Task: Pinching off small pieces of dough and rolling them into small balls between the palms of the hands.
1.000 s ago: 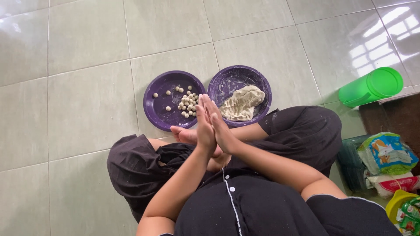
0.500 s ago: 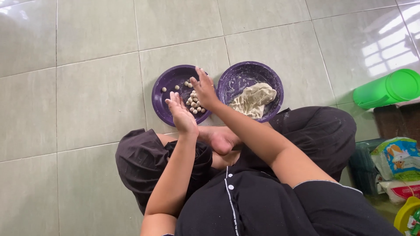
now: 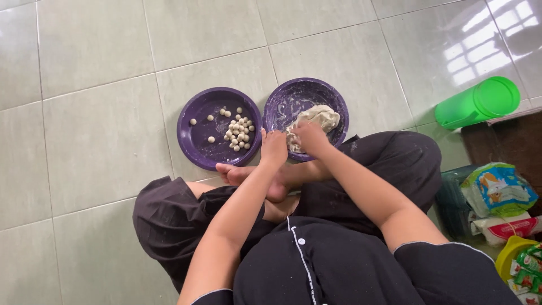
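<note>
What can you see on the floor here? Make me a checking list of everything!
Surface: pale glossy floor tiles with window glare at the top right.
Job's things: purple plate with small pale dough balls; purple bowl with a dough lump.
Clutter: green cylinder container lying on its side; snack packets and a yellow tub at the right.
Grippers: left hand by the bowl's near rim; right hand on the dough lump.
Cables: nothing seen.
Surroundings: brown mat at the right edge.
</note>
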